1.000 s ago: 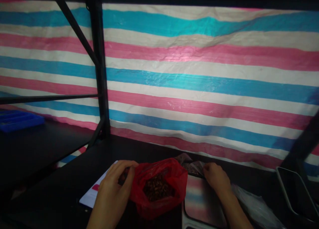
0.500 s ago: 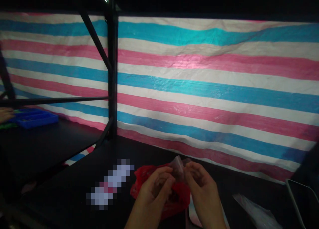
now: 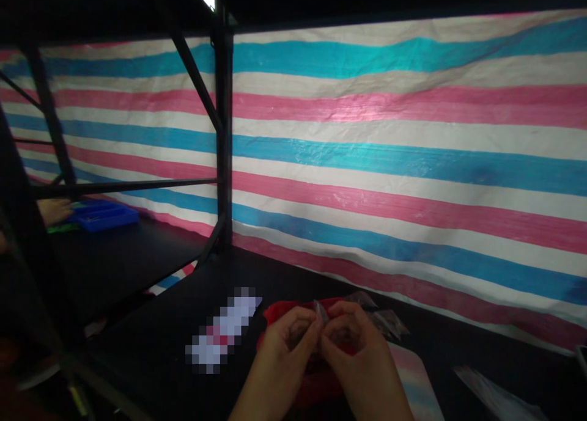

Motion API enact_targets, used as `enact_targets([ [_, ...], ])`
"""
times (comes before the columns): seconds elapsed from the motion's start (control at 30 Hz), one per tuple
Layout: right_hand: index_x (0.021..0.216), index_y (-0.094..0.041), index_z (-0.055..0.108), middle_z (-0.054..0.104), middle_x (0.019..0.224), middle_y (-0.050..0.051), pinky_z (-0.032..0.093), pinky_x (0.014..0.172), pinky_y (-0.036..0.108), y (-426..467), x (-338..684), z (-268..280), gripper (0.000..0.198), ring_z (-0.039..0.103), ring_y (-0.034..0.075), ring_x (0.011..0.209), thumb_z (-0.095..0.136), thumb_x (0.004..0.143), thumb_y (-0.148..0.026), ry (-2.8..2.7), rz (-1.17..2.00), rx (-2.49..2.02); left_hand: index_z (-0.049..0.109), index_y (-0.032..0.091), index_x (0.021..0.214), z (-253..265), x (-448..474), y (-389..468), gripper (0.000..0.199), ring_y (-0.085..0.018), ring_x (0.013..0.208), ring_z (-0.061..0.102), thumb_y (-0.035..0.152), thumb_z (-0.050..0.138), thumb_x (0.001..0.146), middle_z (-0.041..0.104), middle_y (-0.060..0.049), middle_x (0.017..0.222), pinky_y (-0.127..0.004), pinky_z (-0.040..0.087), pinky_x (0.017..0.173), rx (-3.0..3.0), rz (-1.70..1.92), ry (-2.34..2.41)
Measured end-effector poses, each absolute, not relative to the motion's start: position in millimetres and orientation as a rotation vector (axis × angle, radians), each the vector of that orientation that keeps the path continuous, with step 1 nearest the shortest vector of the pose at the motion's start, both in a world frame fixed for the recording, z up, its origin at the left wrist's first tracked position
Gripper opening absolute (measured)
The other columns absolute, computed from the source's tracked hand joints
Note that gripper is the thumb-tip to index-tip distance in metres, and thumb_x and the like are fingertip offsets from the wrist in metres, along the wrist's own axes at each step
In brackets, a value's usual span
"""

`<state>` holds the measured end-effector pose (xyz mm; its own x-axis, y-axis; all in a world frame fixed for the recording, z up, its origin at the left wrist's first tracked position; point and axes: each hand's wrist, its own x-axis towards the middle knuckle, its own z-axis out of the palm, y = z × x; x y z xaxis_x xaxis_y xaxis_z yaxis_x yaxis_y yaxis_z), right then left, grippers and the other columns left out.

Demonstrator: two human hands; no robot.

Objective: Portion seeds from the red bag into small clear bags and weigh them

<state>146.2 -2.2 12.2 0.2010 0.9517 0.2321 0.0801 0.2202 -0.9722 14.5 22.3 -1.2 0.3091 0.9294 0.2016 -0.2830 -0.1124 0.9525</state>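
Observation:
My left hand and my right hand are close together, fingertips almost meeting. Between them they pinch a small clear plastic bag, of which only the upper part shows. Under the hands lies a red plastic bag, mostly covered by them; its contents are too dark to make out. Behind my right hand, small clear packets rest on the black table. A pale, rainbow-tinted flat object with a rounded corner sticks out beneath my right forearm.
A blurred-out white and pink strip lies left of the red bag. Flat clear bags are at the right. A black post stands before a striped sheet. At far left, another person's hand is beside a blue tray.
My hands have drawn closer together, and less of the small clear bag shows between them. The view has shifted, revealing the packets behind my right hand and more of the rainbow-tinted object.

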Motion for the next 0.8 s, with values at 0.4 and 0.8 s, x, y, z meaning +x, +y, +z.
enact_targets([
  [0.4, 0.079, -0.025, 0.061, 0.067, 0.071, 0.000, 0.054, 0.065, 0.031, -6, 157, 9, 0.026, 0.066, 0.021, 0.068, 0.078, 0.073, -0.044, -1.136, 0.704, -1.225, 0.062, 0.025, 0.081, -3, 21, 12, 0.022, -0.020, 0.074, 0.065, 0.038, 0.057, 0.098, 0.070, -0.002, 0.081, -0.028, 0.048, 0.067, 1.646, 1.159, 1.000],
  [0.8, 0.102, -0.025, 0.071, 0.082, 0.096, 0.010, 0.063, 0.071, 0.039, -9, 170, 4, 0.059, 0.078, 0.030, 0.088, 0.067, 0.076, -0.078, -1.042, 0.782, -1.379, 0.054, 0.025, 0.071, 4, 20, 22, 0.044, -0.015, 0.062, 0.051, 0.065, 0.065, 0.087, 0.055, 0.004, 0.067, -0.025, 0.046, 0.058, 1.308, 1.367, 0.848],
])
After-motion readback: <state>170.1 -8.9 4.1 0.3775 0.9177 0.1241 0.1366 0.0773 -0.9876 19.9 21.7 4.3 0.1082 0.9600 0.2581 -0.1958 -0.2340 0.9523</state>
